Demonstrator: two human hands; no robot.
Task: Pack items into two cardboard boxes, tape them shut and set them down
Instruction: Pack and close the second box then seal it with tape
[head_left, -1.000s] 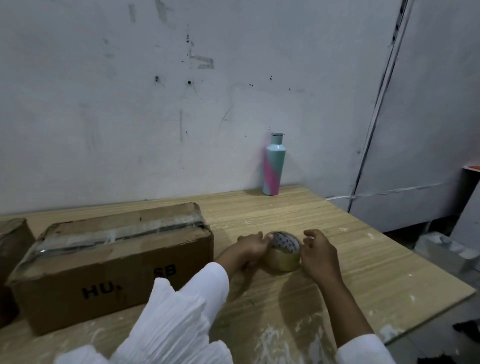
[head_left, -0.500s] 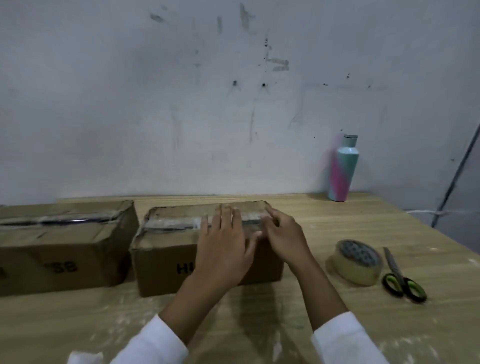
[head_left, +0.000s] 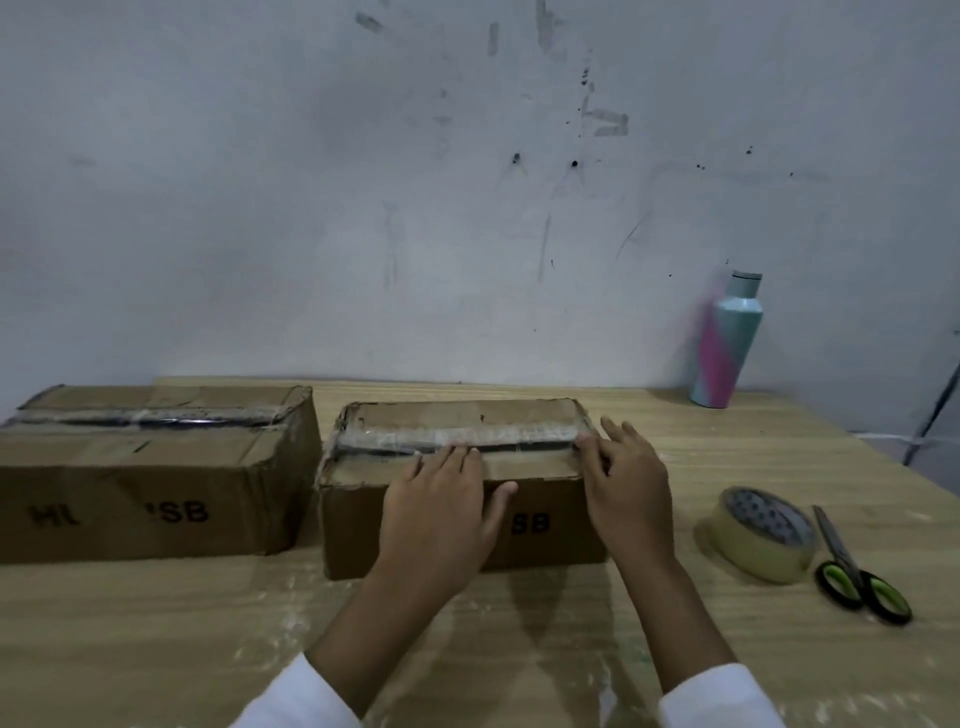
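wooden table (head_left: 156, 649) bears boxes (head_left: 156, 467) (head_left: 467, 410), tape roll (head_left: 761, 535), scissors (head_left: 852, 571), bottle (head_left: 724, 343).

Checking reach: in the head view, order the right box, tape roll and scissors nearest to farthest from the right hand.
1. Right box: under the right hand.
2. Tape roll: just right.
3. Scissors: beyond the roll.

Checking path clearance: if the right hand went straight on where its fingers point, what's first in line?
Likely nothing but the grey wall: the right hand lies on the taped brown cardboard box, fingers aimed past its far edge. The pink-and-teal bottle stands off to the right.
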